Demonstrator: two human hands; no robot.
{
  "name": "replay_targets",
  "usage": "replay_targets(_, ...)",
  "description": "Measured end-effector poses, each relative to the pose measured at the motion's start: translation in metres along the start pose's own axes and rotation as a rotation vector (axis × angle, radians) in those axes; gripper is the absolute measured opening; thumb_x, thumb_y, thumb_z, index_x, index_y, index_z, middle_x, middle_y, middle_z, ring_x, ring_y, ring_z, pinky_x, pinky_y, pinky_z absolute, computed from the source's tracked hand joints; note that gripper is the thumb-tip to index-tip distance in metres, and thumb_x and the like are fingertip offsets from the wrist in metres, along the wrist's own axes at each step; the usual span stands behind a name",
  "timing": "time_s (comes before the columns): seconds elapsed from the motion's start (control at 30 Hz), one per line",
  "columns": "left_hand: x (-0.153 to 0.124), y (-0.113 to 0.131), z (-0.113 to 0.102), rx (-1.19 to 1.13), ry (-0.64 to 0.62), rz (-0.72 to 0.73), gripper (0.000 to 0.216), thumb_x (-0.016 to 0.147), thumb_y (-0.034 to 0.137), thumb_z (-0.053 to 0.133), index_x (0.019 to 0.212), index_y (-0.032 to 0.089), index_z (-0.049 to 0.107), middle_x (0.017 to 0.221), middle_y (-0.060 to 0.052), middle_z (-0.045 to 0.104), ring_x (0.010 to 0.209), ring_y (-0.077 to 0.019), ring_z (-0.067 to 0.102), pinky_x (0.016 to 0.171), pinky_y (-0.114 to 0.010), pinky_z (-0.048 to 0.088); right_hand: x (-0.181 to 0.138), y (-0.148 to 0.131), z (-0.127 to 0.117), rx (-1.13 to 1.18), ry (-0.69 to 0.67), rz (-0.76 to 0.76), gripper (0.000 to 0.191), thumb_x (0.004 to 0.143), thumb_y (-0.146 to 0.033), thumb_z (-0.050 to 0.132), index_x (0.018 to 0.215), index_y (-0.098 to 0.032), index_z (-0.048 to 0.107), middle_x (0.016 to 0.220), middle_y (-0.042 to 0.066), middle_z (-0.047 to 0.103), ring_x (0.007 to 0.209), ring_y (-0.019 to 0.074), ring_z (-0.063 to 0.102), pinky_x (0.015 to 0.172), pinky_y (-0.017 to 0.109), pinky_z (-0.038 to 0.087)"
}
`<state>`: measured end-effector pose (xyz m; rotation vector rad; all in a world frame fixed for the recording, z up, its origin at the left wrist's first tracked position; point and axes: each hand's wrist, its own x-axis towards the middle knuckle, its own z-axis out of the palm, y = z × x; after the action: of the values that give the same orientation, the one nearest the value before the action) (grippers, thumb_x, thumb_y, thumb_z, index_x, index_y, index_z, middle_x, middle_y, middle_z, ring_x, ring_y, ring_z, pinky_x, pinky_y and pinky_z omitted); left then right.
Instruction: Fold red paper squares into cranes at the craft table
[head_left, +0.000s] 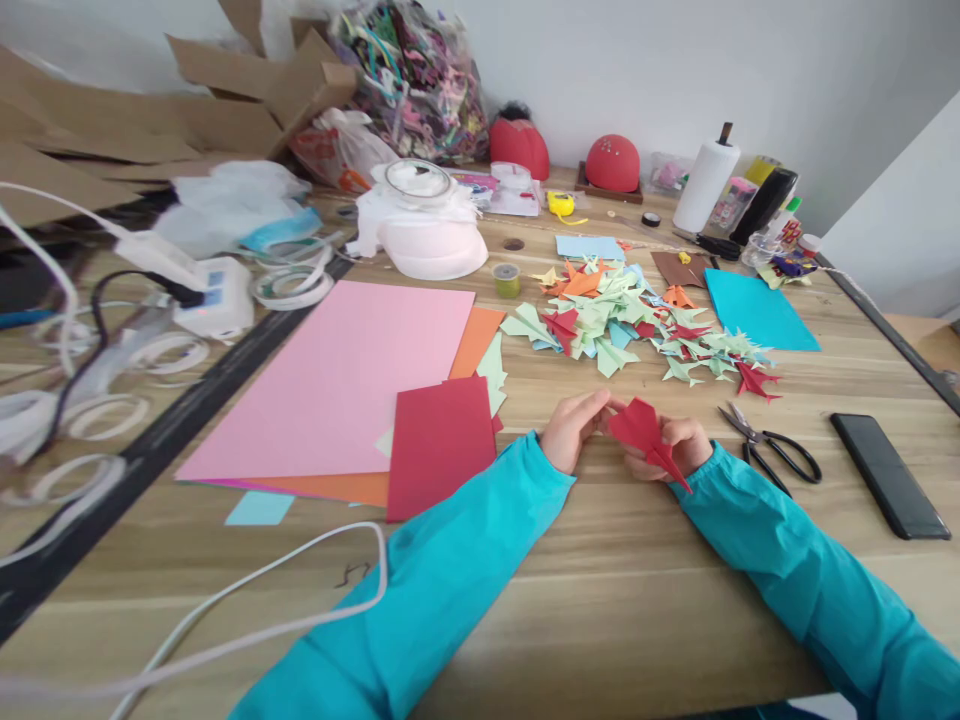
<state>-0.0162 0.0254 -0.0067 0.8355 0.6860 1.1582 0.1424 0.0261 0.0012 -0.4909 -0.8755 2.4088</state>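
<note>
A red folded paper plane (643,432) is held above the wooden table, its narrow end pointing down to the right. My right hand (684,446) is closed around it, the thumb over the paper and the other fingers underneath. From the other side, my left hand (576,424) pinches its left edge; some of those fingertips are hidden behind the paper. Just beyond both hands lies a heap of folded paper planes (611,305) in pale green, red, orange and blue. Black-handled scissors (766,442) rest with blades parted to the right of my right hand.
Left of my hands lie a red sheet (442,440) and a large pink sheet (337,375) over orange paper. A black phone (889,475) is at the right, a blue sheet (761,308) behind it. A white cable (379,570) loops over my left sleeve. Farther back stands a white roll (705,185).
</note>
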Motion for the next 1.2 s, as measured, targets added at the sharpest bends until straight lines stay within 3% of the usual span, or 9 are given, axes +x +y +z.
replay_targets(0.1, 0.003, -0.001, -0.001, -0.058, 0.082, 0.013, 0.033, 0.069, 0.045, 0.060, 0.069, 0.013, 0.067, 0.066, -0.006, 0.064, 0.051, -0.0114, 0.052, 0.051, -0.026, 0.039, -0.002, -0.005, -0.005, 0.088, -0.031, -0.156, 0.017, 0.054, -0.026, 0.051, 0.063, -0.018, 0.039, 0.049, -0.007, 0.033, 0.034, 0.0040, 0.024, 0.029, 0.017, 0.020)
replay_targets(0.17, 0.003, 0.000, -0.001, -0.058, 0.105, 0.022, 0.030, 0.070, 0.041, 0.060, 0.066, 0.012, 0.066, 0.067, -0.007, 0.064, 0.051, -0.0113, 0.052, 0.051, -0.026, 0.039, -0.003, -0.009, -0.009, 0.148, -0.051, -0.246, 0.024, 0.057, -0.029, 0.052, 0.059, -0.019, 0.031, 0.049, -0.008, 0.029, 0.035, 0.0032, 0.021, 0.030, 0.016, 0.022)
replay_targets(0.33, 0.002, 0.003, 0.002, -0.055, 0.119, 0.017, 0.025, 0.068, 0.034, 0.060, 0.061, 0.011, 0.066, 0.060, -0.005, 0.061, 0.050, -0.0117, 0.052, 0.049, -0.026, 0.039, -0.004, -0.015, -0.016, 0.350, -0.125, -0.410, 0.030, 0.060, -0.027, 0.051, 0.058, -0.020, 0.022, 0.052, -0.008, 0.030, 0.036, 0.0022, 0.020, 0.032, 0.013, 0.027)
replay_targets(0.7, 0.001, 0.004, 0.002, -0.018, 0.165, -0.032, 0.016, 0.059, 0.027, 0.066, 0.058, 0.011, 0.065, 0.059, -0.004, 0.062, 0.048, -0.0100, 0.052, 0.050, -0.024, 0.040, -0.001, -0.017, -0.013, 0.347, -0.056, -0.474, 0.037, 0.056, -0.023, 0.057, 0.059, -0.020, 0.019, 0.053, -0.008, 0.031, 0.040, 0.0040, 0.021, 0.036, 0.014, 0.032)
replay_targets(0.9, 0.001, 0.004, 0.003, -0.005, 0.191, -0.040, 0.016, 0.057, 0.027, 0.067, 0.058, 0.012, 0.064, 0.060, -0.003, 0.062, 0.048, -0.0096, 0.052, 0.051, -0.024, 0.040, -0.002, -0.017, -0.010, 0.318, -0.127, -0.452, 0.040, 0.057, -0.023, 0.057, 0.058, -0.019, 0.017, 0.053, -0.008, 0.029, 0.040, 0.0033, 0.021, 0.038, 0.014, 0.030)
replay_targets(1.1, 0.001, 0.005, 0.003, -0.005, 0.184, -0.041, 0.016, 0.056, 0.027, 0.067, 0.057, 0.012, 0.064, 0.058, -0.002, 0.062, 0.048, -0.0093, 0.052, 0.051, -0.024, 0.040, -0.002, -0.015, -0.007, 0.239, -0.099, -0.428, 0.034, 0.056, -0.022, 0.057, 0.056, -0.018, 0.023, 0.053, -0.007, 0.028, 0.040, 0.0039, 0.023, 0.039, 0.016, 0.029)
replay_targets(1.2, 0.001, 0.004, 0.003, 0.001, 0.185, -0.037, 0.015, 0.056, 0.027, 0.068, 0.057, 0.013, 0.064, 0.058, -0.002, 0.062, 0.048, -0.0091, 0.052, 0.051, -0.023, 0.040, -0.002, -0.014, -0.007, 0.230, -0.018, -0.430, 0.029, 0.056, -0.023, 0.059, 0.057, -0.018, 0.030, 0.052, -0.007, 0.030, 0.041, 0.0043, 0.026, 0.040, 0.016, 0.031)
